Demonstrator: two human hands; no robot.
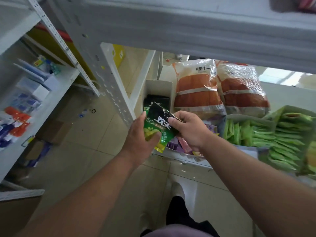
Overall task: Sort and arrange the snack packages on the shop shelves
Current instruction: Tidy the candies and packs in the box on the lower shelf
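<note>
holding one green-black pouch [158, 127] in front of the white box [158, 89] on the shelf, left hand [136, 142] underneath, right hand [188, 129] pinching its top (glossy film), it may slip if either grip eases.

The green and black snack packet [158, 124] is glossy plastic film. The two big orange bags [220, 89] are shiny, crinkled clear plastic. The shelf post [109, 79] is matt painted metal with holes. The floor [82, 134] has smooth tiles.

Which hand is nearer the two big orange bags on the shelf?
Right. The right hand sits just below the orange bags; the left hand is farther left, both holding the green packet.
</note>
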